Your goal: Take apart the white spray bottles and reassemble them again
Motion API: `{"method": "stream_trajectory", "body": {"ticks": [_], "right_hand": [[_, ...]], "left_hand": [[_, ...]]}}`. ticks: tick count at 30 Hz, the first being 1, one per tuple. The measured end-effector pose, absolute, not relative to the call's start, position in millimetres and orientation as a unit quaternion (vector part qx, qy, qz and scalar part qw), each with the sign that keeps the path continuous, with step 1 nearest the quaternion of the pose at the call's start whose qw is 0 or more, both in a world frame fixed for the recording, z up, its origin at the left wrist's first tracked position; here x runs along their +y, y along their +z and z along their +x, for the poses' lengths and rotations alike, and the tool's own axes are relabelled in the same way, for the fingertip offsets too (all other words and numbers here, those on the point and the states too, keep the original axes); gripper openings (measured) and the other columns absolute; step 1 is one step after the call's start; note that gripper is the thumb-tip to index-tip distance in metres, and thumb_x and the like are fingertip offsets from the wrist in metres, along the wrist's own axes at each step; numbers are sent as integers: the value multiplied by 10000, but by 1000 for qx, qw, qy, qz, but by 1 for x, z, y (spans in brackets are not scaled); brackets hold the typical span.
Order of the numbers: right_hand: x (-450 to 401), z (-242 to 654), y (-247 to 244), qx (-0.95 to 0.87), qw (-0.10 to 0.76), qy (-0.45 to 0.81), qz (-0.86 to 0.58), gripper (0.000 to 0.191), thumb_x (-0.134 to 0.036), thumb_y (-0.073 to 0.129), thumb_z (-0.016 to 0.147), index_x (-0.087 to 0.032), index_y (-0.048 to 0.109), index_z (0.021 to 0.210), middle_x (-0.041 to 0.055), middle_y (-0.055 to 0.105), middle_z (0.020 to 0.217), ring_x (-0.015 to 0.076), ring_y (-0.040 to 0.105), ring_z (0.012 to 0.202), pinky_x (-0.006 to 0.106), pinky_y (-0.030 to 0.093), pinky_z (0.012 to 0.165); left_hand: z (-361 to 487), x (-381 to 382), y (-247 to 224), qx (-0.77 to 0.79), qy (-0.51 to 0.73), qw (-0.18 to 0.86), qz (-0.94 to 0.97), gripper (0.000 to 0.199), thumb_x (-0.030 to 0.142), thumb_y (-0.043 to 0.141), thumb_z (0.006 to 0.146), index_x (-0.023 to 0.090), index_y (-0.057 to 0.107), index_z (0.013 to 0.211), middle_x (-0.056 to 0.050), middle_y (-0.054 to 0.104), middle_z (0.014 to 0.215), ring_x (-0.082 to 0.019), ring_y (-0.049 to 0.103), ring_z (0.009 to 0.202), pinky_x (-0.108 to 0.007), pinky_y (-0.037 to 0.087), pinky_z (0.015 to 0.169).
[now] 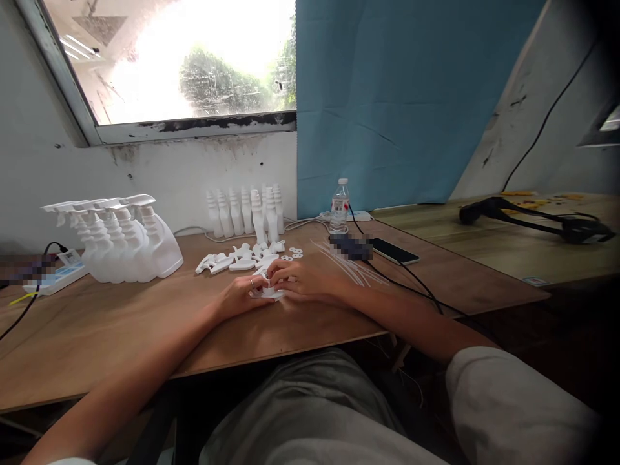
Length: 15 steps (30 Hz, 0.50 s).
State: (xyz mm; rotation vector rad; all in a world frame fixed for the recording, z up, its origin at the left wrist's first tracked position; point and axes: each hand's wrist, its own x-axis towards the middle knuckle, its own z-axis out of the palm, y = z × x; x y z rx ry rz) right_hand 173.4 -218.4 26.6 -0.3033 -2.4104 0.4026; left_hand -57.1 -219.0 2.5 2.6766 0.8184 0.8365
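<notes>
My left hand point(245, 295) and my right hand point(294, 279) meet low over the wooden table, fingers closed around one white plastic part point(276, 295). Fingers cover much of this part, so its exact kind is hidden. Just beyond the hands lies a loose pile of white spray trigger heads point(242, 263). Several small white rings point(296, 252) lie to the right of that pile. Thin white dip tubes point(346, 261) are spread on the tabletop beyond my right forearm.
White spray bottles with trigger heads point(128, 242) stand at the left of the table point(203, 352). Several white ribbed bottles point(245, 210) line the wall. A water bottle point(340, 206), a phone point(394, 250) and dark cables point(411, 284) lie rightward. A power strip point(61, 278) sits far left.
</notes>
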Motion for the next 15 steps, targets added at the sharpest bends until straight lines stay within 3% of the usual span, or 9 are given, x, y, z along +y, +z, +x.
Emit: {"method": "stream_trajectory", "body": {"ticks": [5, 9, 13, 15], "right_hand": [[-217, 177, 35, -918, 321, 191, -131, 181, -269, 564, 897, -141, 689, 869, 94, 610, 1005, 144, 580, 889, 278, 478, 780], [-206, 192, 46, -885, 324, 184, -278, 260, -305, 509, 916, -140, 680, 1019, 81, 670, 973, 141, 614, 822, 241, 475, 706], [-188, 224, 60, -812, 194, -8, -550, 264, -276, 484, 904, -169, 697, 1015, 75, 697, 1010, 181, 625, 931, 243, 442, 796], [-179, 243, 65, -773, 133, -26, -620, 243, -262, 524, 863, -142, 718, 947, 111, 704, 976, 221, 638, 934, 254, 443, 770]], "left_hand": [[-56, -221, 4, 310, 276, 123, 901, 351, 487, 675, 762, 213, 589, 964, 8, 639, 859, -139, 576, 734, -253, 463, 693], [-53, -225, 8, 321, 272, 124, 899, 391, 461, 664, 773, 240, 568, 1081, -2, 636, 931, -149, 586, 788, -261, 469, 729], [-53, -224, 12, 272, 247, 107, 924, 297, 426, 613, 830, 234, 606, 1056, -29, 612, 982, -144, 569, 792, -257, 454, 734], [-53, -224, 13, 261, 246, 105, 927, 308, 428, 604, 843, 223, 605, 1073, -36, 598, 975, -142, 560, 777, -258, 451, 725]]}}
